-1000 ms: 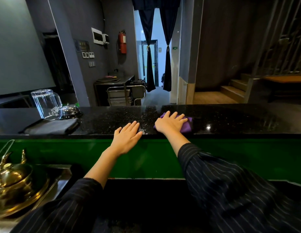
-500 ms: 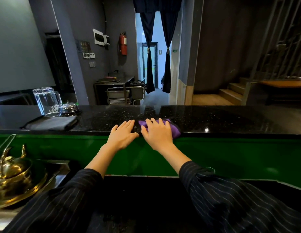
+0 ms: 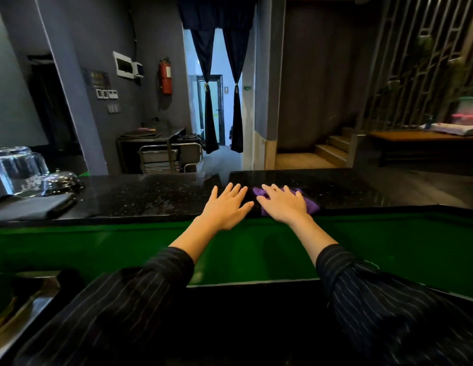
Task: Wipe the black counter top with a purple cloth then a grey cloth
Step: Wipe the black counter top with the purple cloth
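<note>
Speckled black bench [image 3: 156, 199] is running across the view above a green front panel [image 3: 256, 249]. Right hand [image 3: 284, 207] is pressing flat on the purple cloth [image 3: 310, 206] near the bench's front edge, fingers [image 3: 272, 190] spread wide. Left hand [image 3: 226, 207] is lying just beside it, fingers splayed, holding nothing. Folded grey cloth [image 3: 32, 207] is sitting far left, by a glass jug [image 3: 17, 169].

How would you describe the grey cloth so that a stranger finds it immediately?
Look along the black counter top to its far left end. The grey cloth lies there folded flat, in front of a glass jug and a small metal dome. It is the only soft, matte thing there.
</note>
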Action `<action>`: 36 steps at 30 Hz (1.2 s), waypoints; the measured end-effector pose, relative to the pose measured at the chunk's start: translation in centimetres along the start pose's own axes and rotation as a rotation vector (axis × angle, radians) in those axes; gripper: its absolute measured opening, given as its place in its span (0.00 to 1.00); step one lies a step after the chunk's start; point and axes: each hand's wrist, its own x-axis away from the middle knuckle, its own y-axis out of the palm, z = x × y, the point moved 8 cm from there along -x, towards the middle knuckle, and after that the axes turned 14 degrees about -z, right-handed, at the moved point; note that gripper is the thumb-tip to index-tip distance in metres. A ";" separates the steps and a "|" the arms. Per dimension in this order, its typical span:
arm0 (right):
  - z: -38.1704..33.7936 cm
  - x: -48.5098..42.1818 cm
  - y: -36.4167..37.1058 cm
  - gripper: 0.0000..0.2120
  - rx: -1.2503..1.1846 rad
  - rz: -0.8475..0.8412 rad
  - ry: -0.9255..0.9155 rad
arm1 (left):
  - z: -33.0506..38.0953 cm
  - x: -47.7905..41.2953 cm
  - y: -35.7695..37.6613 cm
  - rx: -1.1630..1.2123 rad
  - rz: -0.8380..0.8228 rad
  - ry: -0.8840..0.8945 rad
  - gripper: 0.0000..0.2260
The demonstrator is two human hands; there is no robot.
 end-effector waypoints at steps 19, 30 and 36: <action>2.1 0.6 -0.2 0.28 0.026 -0.058 -0.143 | 1.8 -2.6 0.2 0.134 0.119 -0.170 0.17; 15.4 -4.7 -3.6 0.31 0.001 -0.146 0.063 | 3.3 -5.4 1.3 0.075 -0.028 -0.163 0.20; 13.8 -10.7 -4.0 0.34 -0.007 -0.162 0.135 | 3.4 -5.8 1.6 0.026 0.008 -0.148 0.20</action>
